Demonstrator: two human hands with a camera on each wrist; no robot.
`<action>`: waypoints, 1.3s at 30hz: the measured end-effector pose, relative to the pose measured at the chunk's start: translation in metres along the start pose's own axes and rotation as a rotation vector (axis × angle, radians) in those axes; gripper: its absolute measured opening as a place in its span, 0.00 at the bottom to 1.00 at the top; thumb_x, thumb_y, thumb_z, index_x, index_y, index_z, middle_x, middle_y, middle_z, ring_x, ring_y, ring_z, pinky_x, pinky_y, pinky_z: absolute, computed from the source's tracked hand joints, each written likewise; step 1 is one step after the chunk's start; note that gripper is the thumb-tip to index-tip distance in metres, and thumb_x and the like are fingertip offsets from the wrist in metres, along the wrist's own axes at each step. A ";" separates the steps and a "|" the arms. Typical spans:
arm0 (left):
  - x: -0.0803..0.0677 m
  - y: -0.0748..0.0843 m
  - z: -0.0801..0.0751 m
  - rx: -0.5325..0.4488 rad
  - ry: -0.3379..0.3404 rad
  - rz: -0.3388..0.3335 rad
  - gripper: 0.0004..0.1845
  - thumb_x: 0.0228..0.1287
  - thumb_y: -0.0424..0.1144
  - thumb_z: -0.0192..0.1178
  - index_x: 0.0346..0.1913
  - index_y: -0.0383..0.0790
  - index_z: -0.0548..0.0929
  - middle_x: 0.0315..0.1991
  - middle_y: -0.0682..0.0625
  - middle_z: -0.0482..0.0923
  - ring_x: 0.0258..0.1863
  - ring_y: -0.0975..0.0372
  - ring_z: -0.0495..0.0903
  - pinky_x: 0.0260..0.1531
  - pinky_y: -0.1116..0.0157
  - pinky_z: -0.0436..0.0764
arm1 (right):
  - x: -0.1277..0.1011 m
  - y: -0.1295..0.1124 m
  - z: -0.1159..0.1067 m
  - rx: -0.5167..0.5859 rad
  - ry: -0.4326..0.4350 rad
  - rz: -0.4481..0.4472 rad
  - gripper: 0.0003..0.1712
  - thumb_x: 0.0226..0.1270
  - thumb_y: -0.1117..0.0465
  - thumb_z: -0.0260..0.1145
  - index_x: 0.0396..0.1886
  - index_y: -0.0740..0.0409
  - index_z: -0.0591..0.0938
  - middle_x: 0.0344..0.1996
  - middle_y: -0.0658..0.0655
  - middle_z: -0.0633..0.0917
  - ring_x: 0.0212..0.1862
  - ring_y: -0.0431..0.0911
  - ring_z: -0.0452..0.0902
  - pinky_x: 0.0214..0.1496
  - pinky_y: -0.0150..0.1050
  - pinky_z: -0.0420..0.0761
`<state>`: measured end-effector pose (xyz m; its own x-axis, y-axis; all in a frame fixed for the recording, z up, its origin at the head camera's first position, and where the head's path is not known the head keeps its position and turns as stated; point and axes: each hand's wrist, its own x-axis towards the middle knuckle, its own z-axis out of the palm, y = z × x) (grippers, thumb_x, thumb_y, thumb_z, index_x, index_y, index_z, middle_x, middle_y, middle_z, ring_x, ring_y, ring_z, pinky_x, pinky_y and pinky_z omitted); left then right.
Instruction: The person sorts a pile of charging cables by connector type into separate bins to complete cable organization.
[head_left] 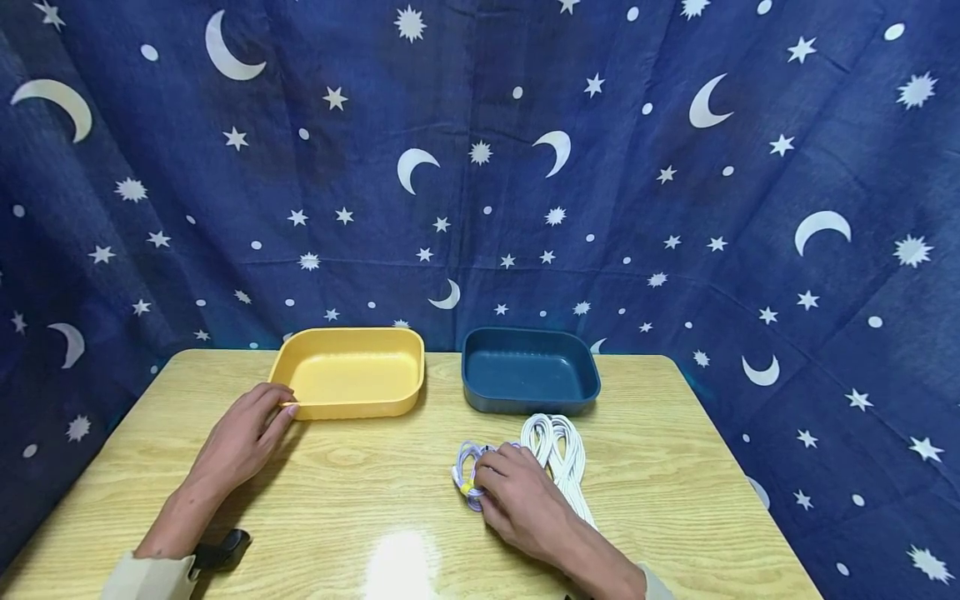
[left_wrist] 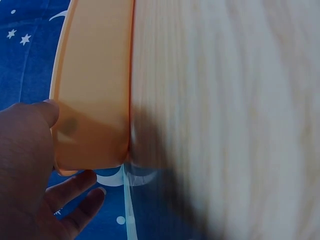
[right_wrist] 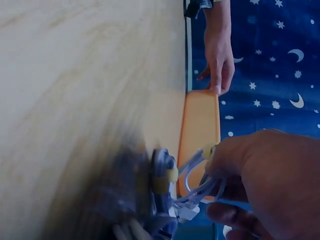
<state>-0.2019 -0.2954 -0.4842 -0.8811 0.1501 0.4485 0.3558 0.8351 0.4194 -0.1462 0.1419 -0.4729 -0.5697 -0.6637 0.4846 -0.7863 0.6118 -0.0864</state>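
A yellow tray (head_left: 352, 411) stands at the back left of the table. My left hand (head_left: 243, 437) pinches its near left corner; the thumb lies on the rim (left_wrist: 54, 107) and other fingers are below and outside. My right hand (head_left: 525, 500) holds part of a light purple cable (head_left: 467, 477), coiled and bound with a yellow tie. In the right wrist view, some purple loops (right_wrist: 197, 190) are between thumb and fingers, and a second tied part (right_wrist: 162, 175) is beside them. The palm hides the rest. A folded white cable (head_left: 570, 458) lies just right of this hand.
A dark blue tray (head_left: 528, 407) stands at the back right, beyond the white cable. Behind the wooden table (head_left: 360, 500) hangs a blue curtain (head_left: 480, 208) with moons and stars. A black band (head_left: 221, 552) is at my left wrist.
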 end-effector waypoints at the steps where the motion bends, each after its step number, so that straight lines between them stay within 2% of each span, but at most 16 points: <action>1: 0.000 0.000 0.000 0.001 0.000 0.001 0.08 0.81 0.40 0.60 0.50 0.39 0.84 0.52 0.42 0.81 0.55 0.44 0.79 0.57 0.40 0.76 | 0.000 0.001 -0.001 0.018 0.002 -0.003 0.08 0.63 0.64 0.73 0.35 0.47 0.82 0.38 0.41 0.80 0.39 0.40 0.71 0.43 0.36 0.72; 6: 0.001 0.000 0.000 0.004 -0.004 0.003 0.07 0.81 0.40 0.60 0.49 0.39 0.83 0.52 0.42 0.81 0.55 0.44 0.79 0.57 0.40 0.76 | 0.000 0.005 -0.006 0.111 0.007 -0.019 0.06 0.70 0.66 0.70 0.39 0.51 0.83 0.41 0.43 0.80 0.41 0.38 0.76 0.49 0.33 0.79; 11: 0.000 -0.001 -0.001 0.004 0.002 0.012 0.07 0.81 0.39 0.60 0.49 0.39 0.83 0.52 0.42 0.80 0.54 0.45 0.79 0.56 0.40 0.76 | 0.002 0.007 -0.011 0.159 0.020 -0.027 0.08 0.69 0.69 0.71 0.42 0.52 0.85 0.44 0.46 0.83 0.46 0.37 0.81 0.53 0.31 0.83; 16: -0.001 -0.001 -0.001 0.007 0.001 0.005 0.07 0.81 0.40 0.60 0.49 0.40 0.83 0.52 0.43 0.80 0.54 0.45 0.79 0.56 0.40 0.76 | 0.003 0.009 -0.017 0.193 0.027 -0.025 0.07 0.71 0.68 0.71 0.43 0.53 0.86 0.45 0.49 0.85 0.49 0.39 0.83 0.56 0.32 0.83; 24: 0.000 -0.002 0.000 0.001 -0.010 -0.008 0.07 0.81 0.41 0.60 0.49 0.41 0.84 0.52 0.44 0.80 0.55 0.45 0.79 0.58 0.40 0.76 | 0.010 0.013 -0.030 0.203 0.046 -0.011 0.03 0.77 0.65 0.66 0.43 0.55 0.86 0.47 0.52 0.86 0.50 0.40 0.82 0.54 0.35 0.84; 31: 0.000 -0.001 0.000 0.002 0.000 0.014 0.06 0.80 0.39 0.61 0.47 0.40 0.84 0.51 0.44 0.81 0.54 0.46 0.80 0.56 0.42 0.76 | 0.020 0.017 -0.037 0.164 0.054 -0.013 0.06 0.71 0.68 0.71 0.44 0.55 0.86 0.47 0.49 0.85 0.50 0.40 0.83 0.55 0.37 0.85; 39: -0.001 0.000 -0.002 -0.004 -0.007 0.006 0.07 0.81 0.40 0.60 0.49 0.41 0.85 0.52 0.44 0.81 0.54 0.46 0.80 0.56 0.41 0.76 | 0.045 0.018 -0.039 0.170 0.089 -0.058 0.05 0.72 0.67 0.71 0.45 0.57 0.86 0.47 0.51 0.85 0.52 0.42 0.83 0.55 0.38 0.85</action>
<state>-0.2007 -0.2966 -0.4832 -0.8811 0.1594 0.4453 0.3627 0.8319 0.4200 -0.1764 0.1398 -0.4192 -0.5046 -0.6507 0.5674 -0.8506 0.4870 -0.1981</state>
